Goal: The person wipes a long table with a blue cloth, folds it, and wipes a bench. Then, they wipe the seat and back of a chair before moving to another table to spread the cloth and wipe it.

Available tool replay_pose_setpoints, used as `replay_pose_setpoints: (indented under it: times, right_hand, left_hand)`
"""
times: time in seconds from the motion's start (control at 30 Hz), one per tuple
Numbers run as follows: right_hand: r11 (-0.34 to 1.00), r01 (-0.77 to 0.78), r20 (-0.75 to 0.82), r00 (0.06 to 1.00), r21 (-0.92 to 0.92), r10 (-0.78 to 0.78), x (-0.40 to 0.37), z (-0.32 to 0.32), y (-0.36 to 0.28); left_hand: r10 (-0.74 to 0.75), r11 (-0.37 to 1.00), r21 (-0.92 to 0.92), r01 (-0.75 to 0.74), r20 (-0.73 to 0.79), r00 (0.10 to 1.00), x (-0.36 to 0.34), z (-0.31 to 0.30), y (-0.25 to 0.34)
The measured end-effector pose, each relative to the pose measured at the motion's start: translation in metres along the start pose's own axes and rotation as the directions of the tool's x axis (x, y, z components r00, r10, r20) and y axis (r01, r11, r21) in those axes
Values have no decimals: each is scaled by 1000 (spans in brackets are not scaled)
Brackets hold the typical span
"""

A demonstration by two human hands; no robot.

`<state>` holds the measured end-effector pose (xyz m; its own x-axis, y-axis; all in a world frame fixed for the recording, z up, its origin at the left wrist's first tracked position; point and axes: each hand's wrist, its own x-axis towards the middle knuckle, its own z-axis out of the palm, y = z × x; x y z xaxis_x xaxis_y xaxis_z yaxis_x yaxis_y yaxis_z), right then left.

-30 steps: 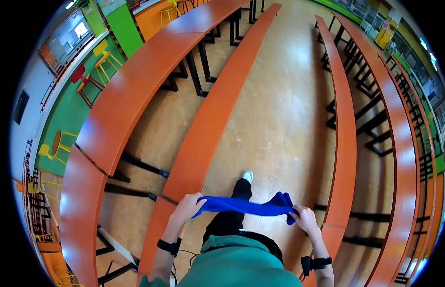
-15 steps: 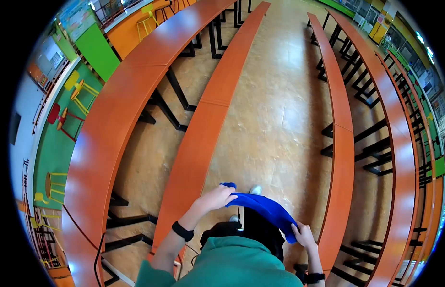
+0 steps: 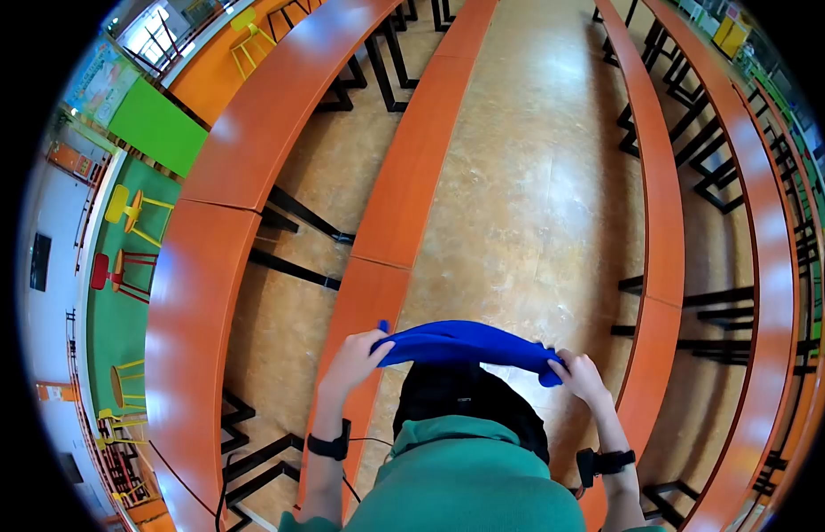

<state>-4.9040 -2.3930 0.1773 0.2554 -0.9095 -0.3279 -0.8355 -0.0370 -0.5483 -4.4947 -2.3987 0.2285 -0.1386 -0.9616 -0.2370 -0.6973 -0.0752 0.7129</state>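
A blue cloth (image 3: pixel 466 342) stretches between my two hands in front of my waist, folded into a long strip and arching slightly upward. Its left end is pinched in my left hand (image 3: pixel 352 362), and a small corner pokes up above the fingers. My right hand (image 3: pixel 583 377) grips the other end, where the fabric bunches and hangs a little below the fingers. Both hands are closed. Black bands circle both wrists, and the right one (image 3: pixel 606 465) carries a small dark box.
A long orange bench (image 3: pixel 386 230) and table (image 3: pixel 200 257) run along my left. Another bench (image 3: pixel 658 257) and table (image 3: pixel 762 213) line the right side. Between them lies the tan floor (image 3: pixel 528 195). Yellow and red chairs (image 3: pixel 133 266) stand far left. Black table legs jut underneath.
The cloth has gone from slanting down to the right to nearly level, pulled wider as my hands rose and spread apart. The benches and tables have shifted in view.
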Motion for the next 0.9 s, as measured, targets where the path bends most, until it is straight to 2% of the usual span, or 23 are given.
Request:
replay_pose_setpoints:
  times: [0.03,0.1,0.17,0.2,0.3,0.33,0.43,0.47,0.57,0.67,0.77,0.83,0.87,0.9]
  right_hand:
    - [1000,19,63,998,-13,-18,25,-14,2]
    - [993,115,32,993,23,-115,72,-29,23]
    - [996,72,6,997,56,-72,114,-45,38]
    - [996,43,-8,999,76,-42,134,-55,45]
    - [985,-128,50,991,117,122,193,-94,61]
    - [985,-150,92,986,91,141,213,-112,65]
    - [988,-36,-110,993,151,53,268,-150,89]
    - [981,-62,-149,985,182,90,282,-168,91]
    - [939,-156,-194,956,308,222,327,-213,90]
    - [869,-209,-192,927,448,322,376,-227,128]
    - [861,-277,-126,925,426,360,443,-260,155]
    - [843,-207,-164,931,496,325,499,-283,171]
    - [872,-221,-146,939,436,311,527,-303,176]
    - [857,-208,-124,947,471,298,557,-323,183]
  left_hand:
    - [-4,1000,-31,3,-31,1000,15,-3,-2]
    - [-170,978,-114,176,56,984,53,-7,-8]
    - [-266,943,-160,291,160,951,101,-18,-1]
    - [-259,916,-255,310,215,942,129,-20,-4]
    - [-148,974,-140,179,204,968,227,-30,15]
    - [-62,991,-102,81,178,982,263,-31,23]
    - [45,991,-136,-16,214,976,372,-30,48]
    - [37,999,-36,-29,248,968,405,-35,73]
    - [185,980,5,-201,368,911,506,-35,108]
    - [222,953,113,-282,376,899,603,-40,142]
    - [227,939,156,-305,384,895,695,-36,150]
    - [152,943,218,-250,388,909,746,-42,161]
    - [94,969,171,-178,412,906,769,-49,167]
    - [94,973,163,-165,376,922,790,-55,170]
